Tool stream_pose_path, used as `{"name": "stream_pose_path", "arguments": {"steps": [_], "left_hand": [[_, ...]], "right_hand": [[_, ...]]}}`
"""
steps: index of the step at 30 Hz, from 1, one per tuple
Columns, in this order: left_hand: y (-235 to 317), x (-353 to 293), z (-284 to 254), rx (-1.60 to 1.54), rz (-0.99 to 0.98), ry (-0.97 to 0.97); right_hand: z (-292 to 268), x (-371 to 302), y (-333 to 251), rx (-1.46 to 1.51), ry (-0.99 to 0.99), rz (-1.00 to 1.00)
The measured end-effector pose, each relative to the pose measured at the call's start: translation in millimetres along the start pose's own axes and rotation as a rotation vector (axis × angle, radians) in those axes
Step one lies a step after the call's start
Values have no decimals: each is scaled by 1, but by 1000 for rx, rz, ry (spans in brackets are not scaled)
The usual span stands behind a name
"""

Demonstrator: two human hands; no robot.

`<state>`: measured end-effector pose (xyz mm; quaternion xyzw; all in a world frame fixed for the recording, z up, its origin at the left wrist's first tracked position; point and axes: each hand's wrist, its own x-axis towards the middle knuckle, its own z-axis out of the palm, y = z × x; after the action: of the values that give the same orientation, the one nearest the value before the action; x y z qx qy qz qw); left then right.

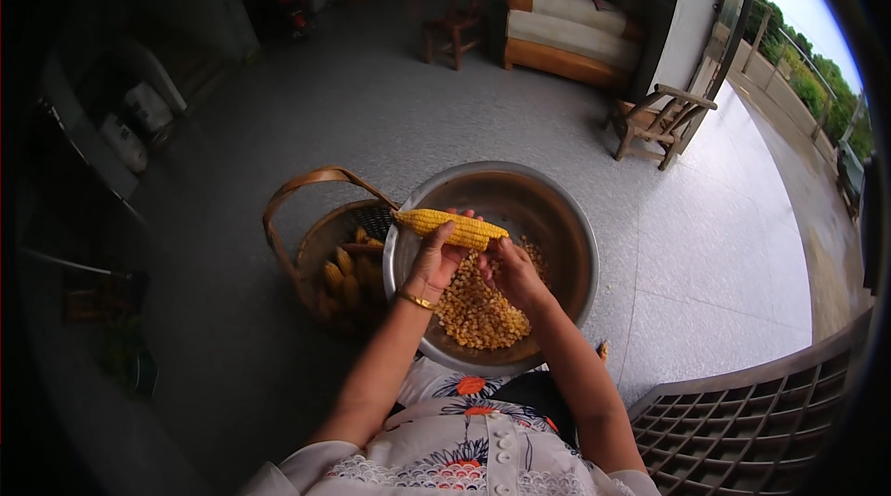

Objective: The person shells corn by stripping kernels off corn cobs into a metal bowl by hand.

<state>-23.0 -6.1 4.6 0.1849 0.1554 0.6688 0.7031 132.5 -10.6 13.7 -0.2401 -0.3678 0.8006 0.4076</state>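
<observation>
Currently shelling kernels off a yellow corn cob (451, 228), held level above the near-left rim of the steel basin (557, 218). Left hand (433, 264) gripping the cob from below, fingers curled around its middle, thumb pressed on top. Right hand (513, 273) working at the cob's right end, fingers bunched together against the kernels; whether pinching or pushing them off, hard to tell. Loose kernels (478, 310) piling on the basin's floor, toward its near side. Judging by the cob being mostly covered, stripping only just beginning on this one. Next move likely calling for turning the cob in the left grip and pressing a thumb along a fresh row, keeping it over the basin so kernels drop inside. Woven basket (320, 255) with a looped handle touching the basin's left side, holding more cobs. Open grey floor stretching beyond the basin's far rim and to its right; wooden chairs (659, 120) well apart beyond. Metal grate (752, 422) near the basin's right, close to the right elbow.
</observation>
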Motion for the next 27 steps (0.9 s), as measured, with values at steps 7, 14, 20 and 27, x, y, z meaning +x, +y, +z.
{"name": "stream_pose_path", "arguments": {"steps": [7, 14, 20, 27], "left_hand": [[1, 0, 4, 50, 27, -38], [3, 0, 0, 1, 15, -26], [0, -1, 7, 89, 36, -66], [-1, -2, 4, 78, 14, -33]], "right_hand": [[-10, 4, 6, 65, -84, -50], [1, 6, 4, -83, -35, -107], [1, 5, 0, 192, -30, -21], [-5, 7, 5, 20, 72, -84]]}}
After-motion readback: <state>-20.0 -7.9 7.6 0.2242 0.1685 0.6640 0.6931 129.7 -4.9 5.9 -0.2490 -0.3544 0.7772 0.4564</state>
